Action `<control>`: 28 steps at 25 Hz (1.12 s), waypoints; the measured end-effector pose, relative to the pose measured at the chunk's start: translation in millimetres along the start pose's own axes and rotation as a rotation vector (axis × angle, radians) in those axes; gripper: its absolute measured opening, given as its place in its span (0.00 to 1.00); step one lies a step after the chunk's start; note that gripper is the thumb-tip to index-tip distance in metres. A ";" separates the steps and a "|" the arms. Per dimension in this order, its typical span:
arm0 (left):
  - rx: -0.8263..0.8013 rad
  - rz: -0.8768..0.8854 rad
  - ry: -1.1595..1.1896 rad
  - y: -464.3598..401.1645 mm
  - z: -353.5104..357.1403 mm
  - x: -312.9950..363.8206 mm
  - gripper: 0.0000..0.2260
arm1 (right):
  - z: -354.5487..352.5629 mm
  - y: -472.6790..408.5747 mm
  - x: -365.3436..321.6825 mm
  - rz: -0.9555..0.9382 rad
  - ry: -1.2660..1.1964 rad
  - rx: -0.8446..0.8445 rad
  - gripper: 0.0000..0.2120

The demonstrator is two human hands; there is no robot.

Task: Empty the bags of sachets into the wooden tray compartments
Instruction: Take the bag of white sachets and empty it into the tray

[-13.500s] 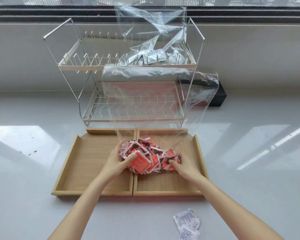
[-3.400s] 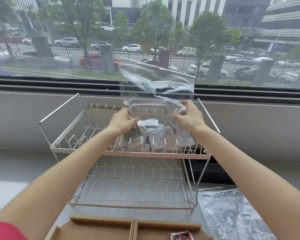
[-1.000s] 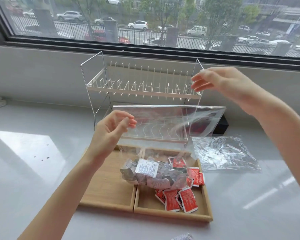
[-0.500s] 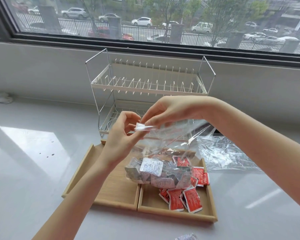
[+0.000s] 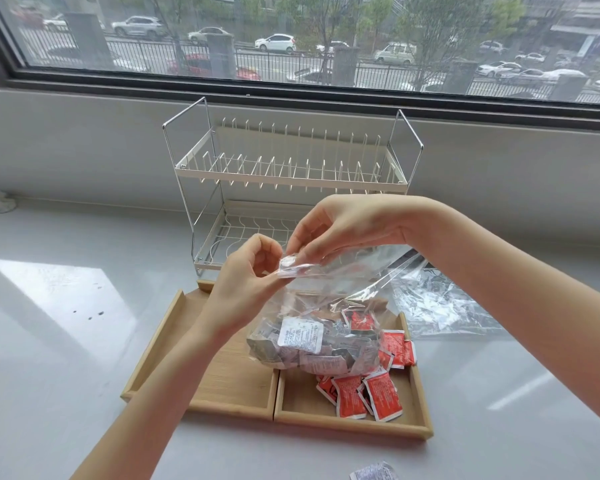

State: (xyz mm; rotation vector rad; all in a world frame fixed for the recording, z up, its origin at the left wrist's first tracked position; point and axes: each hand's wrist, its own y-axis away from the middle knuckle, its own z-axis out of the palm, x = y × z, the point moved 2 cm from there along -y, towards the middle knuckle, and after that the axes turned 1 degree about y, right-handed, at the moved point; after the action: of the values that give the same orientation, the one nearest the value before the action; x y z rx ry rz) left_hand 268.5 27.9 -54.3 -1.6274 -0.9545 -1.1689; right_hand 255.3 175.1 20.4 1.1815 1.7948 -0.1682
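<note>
A clear plastic bag point(image 5: 340, 285) of silver and white sachets point(image 5: 309, 348) hangs over the wooden tray point(image 5: 174, 327), above its middle divider. My left hand point(image 5: 246, 282) and my right hand point(image 5: 347, 226) both pinch the bag's top left corner, fingertips close together. Several red sachets point(image 5: 364, 393) lie loose in the right compartment. The left compartment point(image 5: 232, 379) shows bare wood where my arm does not hide it.
A two-tier wire dish rack point(image 5: 291, 188) stands behind the tray, against the wall under the window. An emptied clear bag point(image 5: 440, 303) lies flat to the right of the tray. One loose silver sachet point(image 5: 374, 472) lies at the near table edge.
My right hand came down and left from the bag's far corner and now meets my left hand at the bag's top left corner. The bag's mouth has crumpled there.
</note>
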 end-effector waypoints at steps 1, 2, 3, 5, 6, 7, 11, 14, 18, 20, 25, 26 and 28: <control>-0.014 0.004 -0.001 0.2 -1.0 0.1 0.12 | -0.2 0.0 -0.2 -0.018 -0.021 0.015 0.04; -0.030 0.004 0.000 1.3 -1.6 0.0 0.11 | -1.3 0.5 -1.0 -0.036 -0.044 0.039 0.04; -0.043 -0.002 0.006 3.2 -2.6 -1.2 0.10 | -4.3 1.9 -1.8 -0.054 -0.076 0.079 0.05; -0.051 -0.003 0.015 8.1 -4.2 -4.2 0.10 | -15.4 6.9 -4.7 -0.101 -0.159 0.183 0.05; -0.043 0.007 0.014 10.2 -5.0 -4.7 0.09 | -22.0 10.6 -6.5 -0.129 -0.177 0.240 0.05; -0.033 0.022 0.018 11.4 -5.9 -3.8 0.08 | -27.8 14.4 -8.3 -0.157 -0.172 0.286 0.06; -0.053 0.088 0.100 8.5 -6.6 6.1 0.07 | -32.3 16.0 -7.3 -0.165 -0.136 0.281 0.08; -0.060 0.085 0.152 8.4 -5.4 10.9 0.07 | -27.5 9.5 5.9 -0.003 -0.118 0.225 0.18; -0.050 0.097 0.137 8.2 -6.1 12.1 0.03 | -20.5 12.9 11.0 0.091 0.122 -0.027 0.16; -0.029 0.097 0.135 6.5 -8.0 12.3 0.03 | -19.7 15.7 11.2 0.069 0.131 -0.114 0.13; 0.004 0.100 0.127 5.7 -15.3 11.6 0.07 | -35.0 24.4 8.8 0.020 0.006 0.064 0.08; 0.016 0.095 0.131 5.0 -16.2 11.1 0.08 | -41.8 28.5 7.0 0.007 -0.031 0.127 0.08; 0.034 0.093 0.132 4.0 -16.9 10.8 0.09 | -54.0 35.5 3.0 -0.043 -0.103 0.244 0.08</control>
State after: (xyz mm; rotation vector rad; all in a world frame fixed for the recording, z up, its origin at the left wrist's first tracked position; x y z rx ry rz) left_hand 270.4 11.6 -42.2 -1.5316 -0.8021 -1.1746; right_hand 248.6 225.8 60.1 1.2804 1.7450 -0.4758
